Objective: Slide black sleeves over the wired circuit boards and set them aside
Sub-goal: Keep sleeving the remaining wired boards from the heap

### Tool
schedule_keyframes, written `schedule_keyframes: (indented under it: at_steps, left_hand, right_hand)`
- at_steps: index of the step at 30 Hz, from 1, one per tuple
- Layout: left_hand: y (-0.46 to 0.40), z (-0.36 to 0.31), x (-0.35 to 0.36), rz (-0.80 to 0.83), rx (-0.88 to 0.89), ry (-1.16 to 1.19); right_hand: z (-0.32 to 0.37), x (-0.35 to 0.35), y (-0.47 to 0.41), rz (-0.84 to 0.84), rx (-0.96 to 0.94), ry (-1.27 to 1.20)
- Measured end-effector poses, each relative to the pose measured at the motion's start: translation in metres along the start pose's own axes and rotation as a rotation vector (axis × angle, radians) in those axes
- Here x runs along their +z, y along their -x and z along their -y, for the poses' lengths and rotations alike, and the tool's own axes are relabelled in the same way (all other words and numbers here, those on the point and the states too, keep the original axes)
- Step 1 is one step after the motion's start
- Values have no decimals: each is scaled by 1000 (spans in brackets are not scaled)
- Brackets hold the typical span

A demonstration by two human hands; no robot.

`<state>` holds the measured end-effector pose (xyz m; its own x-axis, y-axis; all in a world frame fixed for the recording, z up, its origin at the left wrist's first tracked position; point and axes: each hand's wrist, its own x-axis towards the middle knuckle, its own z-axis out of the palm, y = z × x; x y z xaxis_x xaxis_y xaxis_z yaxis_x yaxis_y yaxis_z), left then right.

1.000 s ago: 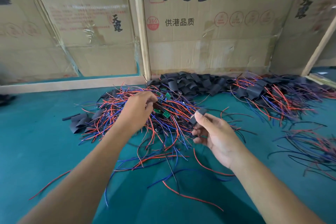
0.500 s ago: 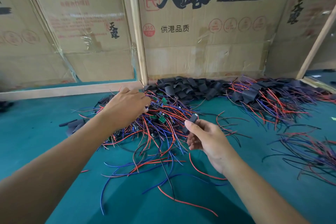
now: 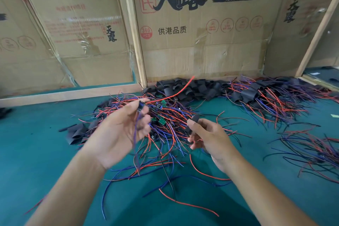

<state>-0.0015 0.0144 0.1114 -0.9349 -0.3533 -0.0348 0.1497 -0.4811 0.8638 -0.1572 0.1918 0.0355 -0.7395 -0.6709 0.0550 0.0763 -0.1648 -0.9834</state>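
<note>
Board [image 3: 141, 105] sits pinched in my left hand [image 3: 121, 132], wires dangling clear so they can thread first; my right hand [image 3: 207, 137] pinches a sleeve [image 3: 191, 125] just beside, its end toward the board, above the pile [image 3: 165, 115].

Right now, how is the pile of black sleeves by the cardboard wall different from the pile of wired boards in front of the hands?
The pile of black sleeves is all black, wide flat pieces; the pile of wired boards is a tangle of thin red, blue and black wires with small green boards. The sleeves lie against the cardboard wall; the wired boards lie nearer the hands. Both rest on the green table.
</note>
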Motion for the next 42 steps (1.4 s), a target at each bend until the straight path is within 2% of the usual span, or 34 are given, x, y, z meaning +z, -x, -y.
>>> schedule_keyframes:
  at_steps: [4, 9, 14, 18, 22, 29, 35, 42]
  left_hand:
    - [-3, 36, 2, -37, -20, 192]
    - [-11, 39, 10, -153, 119, 310]
    - [-9, 30, 13, -197, 337, 352]
    - [-3, 25, 3, -169, 385, 456]
    - [0, 22, 0, -112, 410, 481]
    - [3, 22, -1, -71, 424, 485]
    - [2, 27, 5, -103, 410, 448]
    - [0, 31, 2, -190, 410, 354]
  right_hand:
    - [-3, 3, 1, 46, 22, -18]
    - [-10, 5, 3, 178, -7, 171]
    - [-11, 1, 7, 366, -130, 658]
    - [-13, 0, 6, 402, -248, 987]
    - [-15, 5, 10, 425, -276, 914]
    - [-13, 8, 11, 371, -346, 810]
    - [-9, 10, 13, 347, -399, 773]
    - [-8, 10, 15, 397, -476, 852]
